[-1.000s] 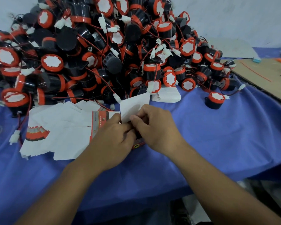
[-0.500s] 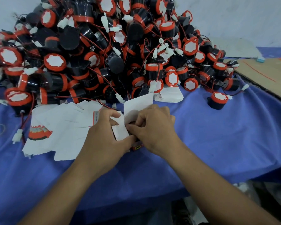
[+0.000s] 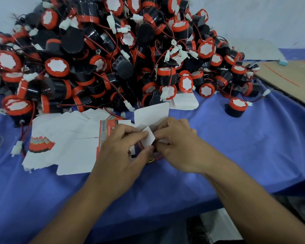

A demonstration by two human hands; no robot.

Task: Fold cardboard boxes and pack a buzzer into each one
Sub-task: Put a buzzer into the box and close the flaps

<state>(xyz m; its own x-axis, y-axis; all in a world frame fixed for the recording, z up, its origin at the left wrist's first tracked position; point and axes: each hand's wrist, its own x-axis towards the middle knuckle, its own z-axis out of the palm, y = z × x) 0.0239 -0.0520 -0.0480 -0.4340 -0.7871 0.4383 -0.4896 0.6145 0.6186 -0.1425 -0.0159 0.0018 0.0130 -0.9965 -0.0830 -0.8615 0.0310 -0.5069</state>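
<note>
The half-folded cardboard box (image 3: 151, 120) sits at the frame's centre over the blue cloth (image 3: 245, 147), caught between both hands. The left hand (image 3: 121, 150) curls round its left side, thumb and forefinger pinching a small white flap (image 3: 149, 139). The right hand (image 3: 178, 148) grips the right side with bent fingers. The box's long axis runs from its red printed end at lower centre up to a broad white flap (image 3: 153, 110), which points toward the buzzer pile (image 3: 113, 59).
</note>
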